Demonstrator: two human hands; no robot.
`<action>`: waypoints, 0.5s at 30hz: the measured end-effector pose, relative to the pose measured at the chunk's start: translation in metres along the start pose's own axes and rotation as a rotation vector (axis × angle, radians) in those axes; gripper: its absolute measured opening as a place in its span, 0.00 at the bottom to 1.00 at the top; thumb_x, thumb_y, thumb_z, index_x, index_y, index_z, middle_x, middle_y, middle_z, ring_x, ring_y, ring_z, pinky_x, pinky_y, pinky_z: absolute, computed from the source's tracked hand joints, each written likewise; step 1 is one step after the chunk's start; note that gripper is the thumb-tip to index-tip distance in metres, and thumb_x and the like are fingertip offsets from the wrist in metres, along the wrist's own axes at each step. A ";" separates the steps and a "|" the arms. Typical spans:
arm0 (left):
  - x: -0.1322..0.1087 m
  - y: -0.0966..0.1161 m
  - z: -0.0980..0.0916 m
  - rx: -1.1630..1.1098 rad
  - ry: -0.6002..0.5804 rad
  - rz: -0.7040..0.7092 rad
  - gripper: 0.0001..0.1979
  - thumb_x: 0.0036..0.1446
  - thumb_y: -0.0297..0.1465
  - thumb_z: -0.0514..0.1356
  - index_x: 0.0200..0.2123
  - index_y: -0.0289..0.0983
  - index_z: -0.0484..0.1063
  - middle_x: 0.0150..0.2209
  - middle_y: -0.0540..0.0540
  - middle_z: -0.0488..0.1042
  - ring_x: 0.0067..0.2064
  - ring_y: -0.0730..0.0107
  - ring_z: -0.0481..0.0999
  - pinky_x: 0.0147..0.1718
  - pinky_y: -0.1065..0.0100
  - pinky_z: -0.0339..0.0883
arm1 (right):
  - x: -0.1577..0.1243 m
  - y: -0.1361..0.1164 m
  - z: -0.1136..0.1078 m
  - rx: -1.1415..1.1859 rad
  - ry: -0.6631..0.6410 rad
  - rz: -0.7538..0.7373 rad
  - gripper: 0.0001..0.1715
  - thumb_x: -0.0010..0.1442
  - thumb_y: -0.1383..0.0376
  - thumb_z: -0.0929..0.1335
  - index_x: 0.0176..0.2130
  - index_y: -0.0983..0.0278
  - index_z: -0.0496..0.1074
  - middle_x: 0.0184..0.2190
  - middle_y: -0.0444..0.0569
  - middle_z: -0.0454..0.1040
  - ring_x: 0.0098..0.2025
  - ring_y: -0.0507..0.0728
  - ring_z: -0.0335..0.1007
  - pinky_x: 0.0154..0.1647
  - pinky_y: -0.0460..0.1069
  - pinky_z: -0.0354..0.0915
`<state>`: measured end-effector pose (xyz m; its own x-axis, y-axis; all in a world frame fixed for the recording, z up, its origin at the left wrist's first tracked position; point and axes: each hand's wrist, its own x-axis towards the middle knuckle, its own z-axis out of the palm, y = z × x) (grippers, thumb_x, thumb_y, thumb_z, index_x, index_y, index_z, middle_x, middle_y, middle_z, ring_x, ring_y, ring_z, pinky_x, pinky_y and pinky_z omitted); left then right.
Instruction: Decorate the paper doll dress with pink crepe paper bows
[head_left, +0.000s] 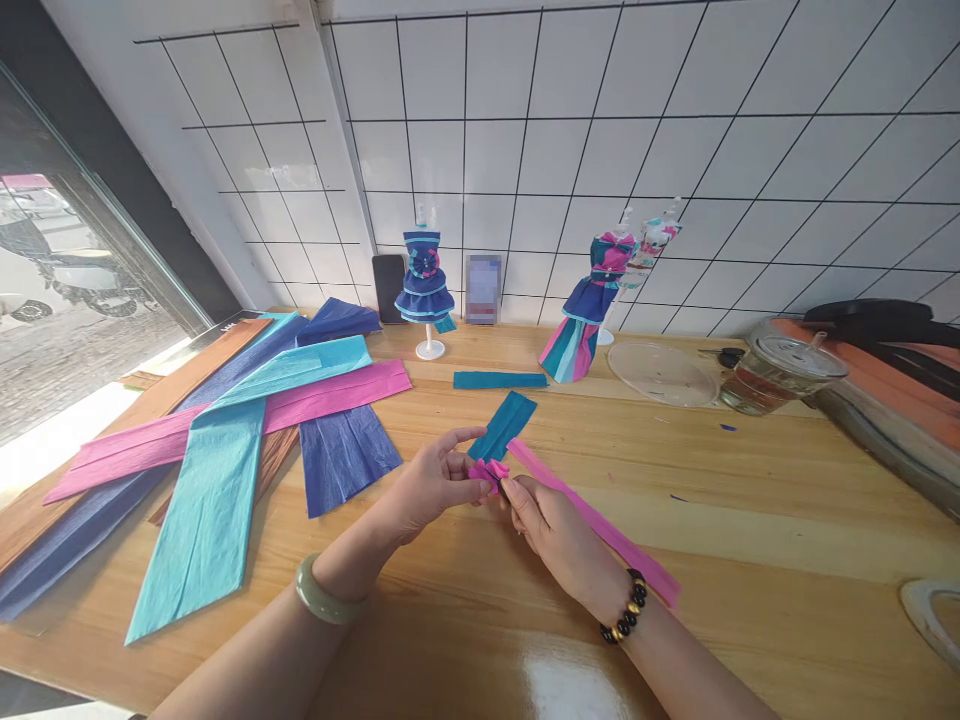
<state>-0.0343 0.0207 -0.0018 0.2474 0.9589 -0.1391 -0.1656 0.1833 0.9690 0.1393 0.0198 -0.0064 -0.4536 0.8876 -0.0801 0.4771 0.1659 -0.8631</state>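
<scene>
Pinching at the pink piece: you have the small, bunched, bright-pink crepe-like paper piece (489, 473) between both hands, just above the pale wooden tabletop (787, 620).
Left hand: your left hand (424, 490), with the green bangle on its wrist, holds the piece from its left side in a narrow grip; the index finger reaches out over the near part of the short teal paper strip (510, 420).
Right hand: your right hand (551, 520), with the dark beaded bracelet, closes thumb and fingers narrowly on the right end. Something dark shows at those fingertips, too small to make out.
Pink folds: the step in hand looks like gathering and shaping the piece at its middle.
Next move: it seems to call for a firm pinch on the gathers while the free edges are eased out, lightly, since thin paper could crease or tear.
Long pink strip: the long, narrow pink paper strip (600, 525) runs from beside the teal one towards your right forearm.
Second teal strip: another flat teal paper strip (500, 380) lies farther back, well apart from your fingers.
Little dresses: the blue tiered paper dress on a white stand (424, 285) stands upright near the tiled wall.
</scene>
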 end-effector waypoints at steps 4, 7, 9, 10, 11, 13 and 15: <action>0.000 0.000 -0.001 0.010 -0.006 -0.004 0.33 0.43 0.26 0.65 0.54 0.34 0.57 0.26 0.49 0.73 0.29 0.70 0.72 0.33 0.66 0.62 | 0.000 -0.001 -0.001 -0.003 -0.003 0.007 0.24 0.64 0.52 0.53 0.27 0.62 0.64 0.19 0.41 0.58 0.21 0.51 0.55 0.24 0.46 0.53; 0.000 0.001 -0.001 0.021 -0.012 -0.018 0.33 0.43 0.25 0.64 0.53 0.33 0.57 0.26 0.50 0.73 0.28 0.71 0.72 0.33 0.66 0.62 | 0.000 -0.001 -0.001 0.008 -0.015 -0.002 0.24 0.64 0.51 0.52 0.27 0.62 0.63 0.19 0.41 0.59 0.21 0.51 0.56 0.24 0.46 0.53; -0.001 0.002 -0.001 0.021 -0.023 -0.018 0.32 0.43 0.25 0.64 0.53 0.34 0.58 0.26 0.50 0.73 0.28 0.71 0.71 0.33 0.66 0.62 | 0.000 0.000 -0.001 0.007 -0.017 -0.011 0.25 0.64 0.51 0.52 0.27 0.62 0.63 0.19 0.41 0.60 0.22 0.51 0.56 0.24 0.46 0.53; -0.001 0.002 -0.002 0.020 -0.029 -0.016 0.32 0.44 0.25 0.64 0.53 0.34 0.58 0.26 0.50 0.73 0.28 0.72 0.71 0.33 0.66 0.62 | 0.000 0.000 -0.002 0.002 -0.015 -0.016 0.25 0.64 0.51 0.52 0.27 0.62 0.63 0.19 0.41 0.60 0.22 0.51 0.57 0.25 0.46 0.54; -0.001 0.002 -0.002 0.017 -0.034 -0.014 0.32 0.44 0.25 0.64 0.53 0.34 0.58 0.26 0.50 0.72 0.28 0.72 0.71 0.33 0.66 0.62 | 0.000 0.000 -0.002 -0.003 -0.012 -0.021 0.25 0.64 0.52 0.53 0.27 0.62 0.63 0.20 0.42 0.61 0.23 0.51 0.58 0.25 0.46 0.54; -0.001 0.002 -0.003 0.013 -0.041 -0.014 0.32 0.43 0.25 0.64 0.53 0.35 0.59 0.26 0.50 0.72 0.28 0.72 0.70 0.33 0.66 0.62 | 0.000 0.001 -0.002 -0.006 -0.008 -0.030 0.25 0.64 0.52 0.53 0.27 0.62 0.63 0.21 0.42 0.62 0.24 0.52 0.59 0.27 0.47 0.55; 0.000 0.001 -0.004 0.012 -0.047 -0.019 0.32 0.43 0.26 0.65 0.53 0.35 0.60 0.26 0.50 0.72 0.28 0.72 0.70 0.33 0.66 0.62 | 0.000 0.002 -0.002 -0.001 -0.010 -0.037 0.25 0.64 0.52 0.53 0.26 0.62 0.63 0.21 0.43 0.64 0.25 0.52 0.60 0.28 0.47 0.55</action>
<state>-0.0381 0.0213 -0.0014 0.2954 0.9438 -0.1483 -0.1490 0.1988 0.9686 0.1418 0.0206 -0.0067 -0.4782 0.8767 -0.0532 0.4605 0.1987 -0.8651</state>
